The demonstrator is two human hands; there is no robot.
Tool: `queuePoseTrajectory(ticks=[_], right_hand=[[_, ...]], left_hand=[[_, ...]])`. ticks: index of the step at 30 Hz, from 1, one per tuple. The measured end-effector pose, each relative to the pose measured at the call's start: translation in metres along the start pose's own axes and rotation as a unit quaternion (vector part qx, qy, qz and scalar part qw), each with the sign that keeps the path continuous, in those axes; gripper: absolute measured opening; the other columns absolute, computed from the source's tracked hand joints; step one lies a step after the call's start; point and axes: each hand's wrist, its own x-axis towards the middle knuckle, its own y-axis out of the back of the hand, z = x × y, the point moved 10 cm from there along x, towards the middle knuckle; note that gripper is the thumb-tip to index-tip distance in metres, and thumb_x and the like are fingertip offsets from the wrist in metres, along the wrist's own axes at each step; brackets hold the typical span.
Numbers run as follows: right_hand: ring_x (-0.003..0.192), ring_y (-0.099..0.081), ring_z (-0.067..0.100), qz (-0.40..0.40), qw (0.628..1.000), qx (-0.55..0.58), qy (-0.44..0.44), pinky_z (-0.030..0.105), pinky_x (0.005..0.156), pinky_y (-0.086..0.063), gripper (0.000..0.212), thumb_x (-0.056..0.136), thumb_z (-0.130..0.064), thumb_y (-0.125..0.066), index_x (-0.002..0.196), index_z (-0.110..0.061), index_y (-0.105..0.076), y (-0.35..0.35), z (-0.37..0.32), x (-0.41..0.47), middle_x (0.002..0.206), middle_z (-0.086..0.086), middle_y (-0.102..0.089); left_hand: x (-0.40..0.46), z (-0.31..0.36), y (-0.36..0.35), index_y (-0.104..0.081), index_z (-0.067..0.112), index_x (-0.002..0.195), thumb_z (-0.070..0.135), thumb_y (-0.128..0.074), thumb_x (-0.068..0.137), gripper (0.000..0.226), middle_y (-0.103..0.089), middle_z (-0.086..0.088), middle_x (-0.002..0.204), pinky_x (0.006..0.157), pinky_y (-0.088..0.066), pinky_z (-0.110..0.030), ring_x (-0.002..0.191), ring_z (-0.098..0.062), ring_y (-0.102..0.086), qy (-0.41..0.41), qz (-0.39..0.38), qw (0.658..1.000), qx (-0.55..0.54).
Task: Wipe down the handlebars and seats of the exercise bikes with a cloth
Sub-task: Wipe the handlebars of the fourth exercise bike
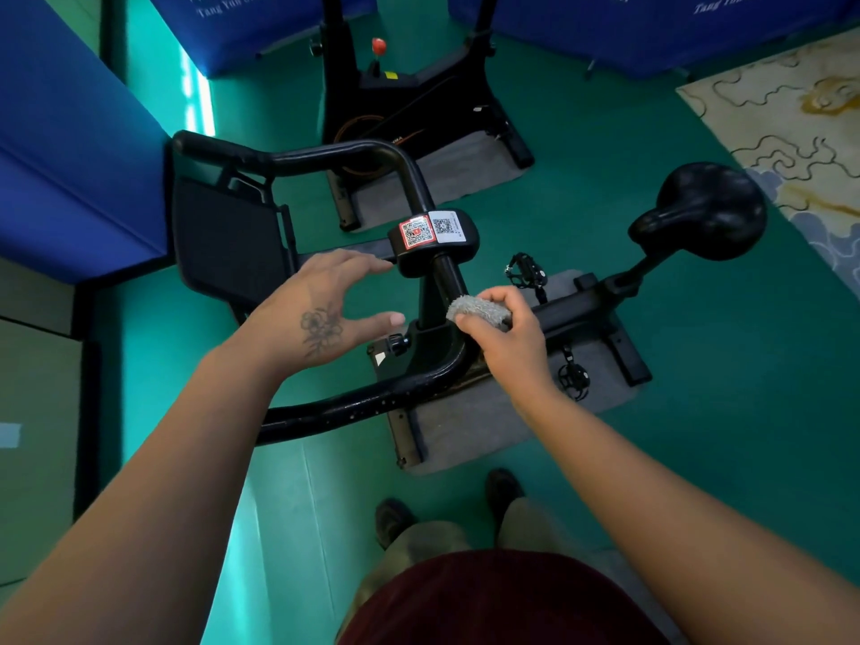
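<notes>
Green floor (605, 146); right hand (505, 339) grips cloth (477, 311) against handlebar (449, 277).

Green floor (605, 146) carries two exercise bikes (433, 290) on grey mats (470, 439), plus a patterned rug (800, 128).

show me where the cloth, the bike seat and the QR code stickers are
cloth (479, 310), head view, middle of the grey wad.
bike seat (707, 211), head view, wide rear pad.
QR code stickers (430, 229), head view, where the two meet.

One head-worn view, looking steeply down and forward from standing height, close over the handlebar (372, 402) at centre. The saddle (702, 211) sits out at two o'clock, a second bike (372, 100) farther off at twelve.
</notes>
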Motion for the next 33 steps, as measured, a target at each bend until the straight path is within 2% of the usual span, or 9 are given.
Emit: queuePoseTrajectory(ticks=[3, 7, 12, 14, 17, 22, 28, 31, 33], right_hand=[[0.072, -0.058, 0.001, 0.01, 1.0, 0.017, -0.008, 0.025, 0.068, -0.049, 0.022, 0.088, -0.027, -0.081, 0.1, -0.028, -0.062, 0.003, 0.006, -0.012, 0.091, -0.009, -0.067], [0.077, -0.061, 0.011, 0.018, 0.999, 0.024, -0.015, 0.038, 0.07, -0.053, 0.024, 0.087, -0.031, -0.083, 0.095, -0.033, -0.061, 0.003, 0.019, -0.029, 0.093, -0.004, -0.068], [0.084, -0.063, 0.02, 0.013, 1.0, 0.002, -0.004, 0.043, 0.072, -0.056, 0.026, 0.082, -0.042, -0.082, 0.096, -0.036, -0.061, 0.002, 0.012, -0.027, 0.1, 0.001, -0.067], [0.089, -0.064, 0.02, 0.014, 1.0, -0.017, 0.001, 0.038, 0.072, -0.056, 0.031, 0.076, -0.049, -0.079, 0.098, -0.037, -0.062, 0.001, 0.006, -0.018, 0.109, 0.005, -0.065], [0.088, -0.063, 0.015, 0.025, 0.999, -0.023, 0.009, 0.023, 0.072, -0.047, 0.026, 0.076, -0.047, -0.079, 0.094, -0.042, -0.061, 0.0, 0.0, -0.008, 0.114, 0.008, -0.063], [0.087, -0.062, 0.016, 0.039, 0.999, -0.027, 0.004, 0.031, 0.074, -0.047, 0.03, 0.075, -0.049, -0.078, 0.098, -0.039, -0.062, 0.0, 0.007, -0.015, 0.11, 0.006, -0.066], [0.089, -0.062, 0.018, 0.035, 0.999, -0.035, 0.009, 0.034, 0.074, -0.05, 0.03, 0.076, -0.049, -0.078, 0.097, -0.037, -0.062, 0.001, 0.013, -0.03, 0.11, 0.006, -0.064], [0.092, -0.064, 0.018, 0.033, 0.998, -0.055, 0.013, 0.036, 0.077, -0.053, 0.029, 0.077, -0.051, -0.078, 0.096, -0.038, -0.061, 0.001, 0.008, -0.026, 0.11, 0.003, -0.064], [0.095, -0.065, 0.018, 0.04, 0.997, -0.064, 0.014, 0.037, 0.079, -0.055, 0.027, 0.08, -0.049, -0.079, 0.098, -0.039, -0.061, 0.003, 0.003, -0.02, 0.113, 0.001, -0.064]], left_hand=[[-0.004, -0.003, 0.003, -0.05, 0.039, 0.151, 0.075, -0.061, 0.089, 0.073, -0.048, 0.013, 0.155, 0.121, -0.038, -0.044, 0.147, -0.01, -0.038, -0.021, 0.001, 1.0, 0.016], [-0.006, -0.001, -0.001, -0.049, 0.04, 0.151, 0.077, -0.059, 0.088, 0.074, -0.049, 0.014, 0.155, 0.119, -0.04, -0.043, 0.145, -0.01, -0.041, -0.042, -0.02, 0.998, 0.037], [-0.009, 0.003, -0.006, -0.048, 0.042, 0.152, 0.077, -0.061, 0.087, 0.075, -0.047, 0.014, 0.156, 0.12, -0.04, -0.044, 0.146, -0.01, -0.041, -0.056, -0.031, 0.997, 0.045], [-0.008, 0.003, -0.007, -0.047, 0.042, 0.153, 0.078, -0.061, 0.086, 0.077, -0.046, 0.014, 0.157, 0.121, -0.039, -0.044, 0.146, -0.01, -0.04, -0.058, -0.038, 0.996, 0.048], [-0.007, 0.001, -0.007, -0.045, 0.045, 0.153, 0.079, -0.061, 0.085, 0.077, -0.044, 0.018, 0.158, 0.121, -0.038, -0.043, 0.147, -0.007, -0.038, -0.057, -0.039, 0.997, 0.036], [-0.008, 0.0, -0.007, -0.048, 0.043, 0.151, 0.075, -0.062, 0.088, 0.072, -0.048, 0.018, 0.153, 0.12, -0.041, -0.046, 0.144, -0.008, -0.043, -0.076, -0.034, 0.996, 0.031], [-0.014, 0.006, 0.017, -0.054, 0.032, 0.149, 0.067, -0.057, 0.095, 0.065, -0.058, 0.004, 0.148, 0.114, -0.045, -0.044, 0.139, -0.02, -0.051, -0.124, 0.002, 0.984, 0.129], [-0.015, -0.004, 0.033, -0.059, 0.028, 0.145, 0.065, -0.055, 0.098, 0.06, -0.064, -0.001, 0.139, 0.11, -0.047, -0.047, 0.133, -0.026, -0.056, -0.14, 0.016, 0.968, 0.206], [-0.016, -0.009, 0.045, -0.062, 0.027, 0.141, 0.066, -0.049, 0.099, 0.059, -0.067, -0.002, 0.132, 0.114, -0.045, -0.051, 0.129, -0.029, -0.06, -0.153, 0.035, 0.956, 0.247]])
